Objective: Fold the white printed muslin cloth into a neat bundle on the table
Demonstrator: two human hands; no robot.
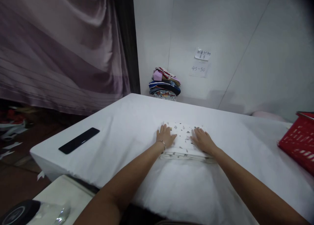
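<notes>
A white cloth with small grey printed figures (183, 133) lies folded in several layers on the white-covered table (137, 120). My left hand (166, 135) rests flat on its left side, fingers spread; a bracelet circles that wrist. On the cloth's right side lies my right hand (202, 140), palm down with the fingers stretched out. Neither hand grips anything. The layered folded edge of the cloth faces me.
A dark phone-like slab (79, 140) lies on the table's left part. At the right edge stands a red plastic basket (298, 143). Folded clothes (165, 82) are stacked by the wall beyond the table. A lidded clear container (22, 213) sits at lower left.
</notes>
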